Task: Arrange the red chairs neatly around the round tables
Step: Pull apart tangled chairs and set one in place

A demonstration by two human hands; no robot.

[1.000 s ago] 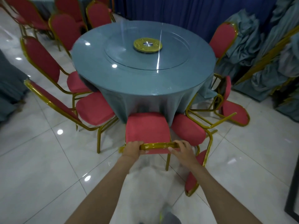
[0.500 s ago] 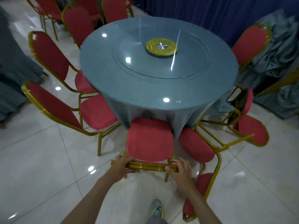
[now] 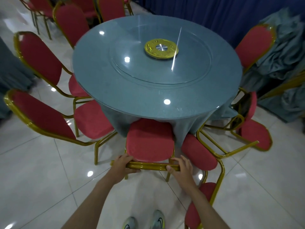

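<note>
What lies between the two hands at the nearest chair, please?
In the head view, only a bare stretch of the chair's gold back rail runs between the left hand and right hand.

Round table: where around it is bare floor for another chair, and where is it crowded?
Free: tiles left of the held chair, below the two left chairs; tiles lower right past the tipped chairs. Crowded: table right side, where they tangle.
</note>
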